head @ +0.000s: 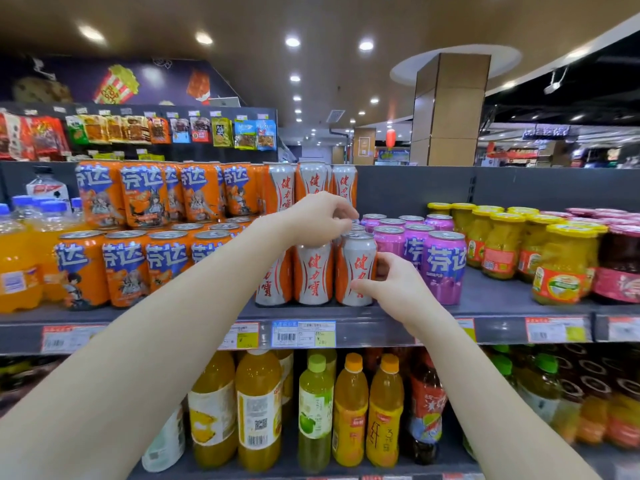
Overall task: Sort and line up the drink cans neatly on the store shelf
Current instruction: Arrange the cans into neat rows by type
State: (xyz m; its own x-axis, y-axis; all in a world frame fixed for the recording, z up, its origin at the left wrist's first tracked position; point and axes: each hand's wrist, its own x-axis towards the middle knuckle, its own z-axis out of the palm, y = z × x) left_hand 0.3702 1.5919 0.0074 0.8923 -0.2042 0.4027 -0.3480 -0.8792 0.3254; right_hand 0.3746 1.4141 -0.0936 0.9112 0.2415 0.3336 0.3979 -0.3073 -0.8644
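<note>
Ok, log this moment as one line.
left grip: grips middle can top | right grip: holds end can side | stage: aligning

Brown ceiling (242, 15), recessed spotlights (292, 42), tan square pillar (448, 112), perhaps aisles (540, 150) beyond

Three tall white-and-orange cans (313, 271) are standing upright in a row at the front edge of the grey shelf (502, 296), the rightmost being gripped by the right hand (391, 289), with more standing behind and stacked above. Orange cans (126, 265) are sitting in two tiers on their left, and purple cans (445, 265) are standing upright just beside them on the right.
</note>
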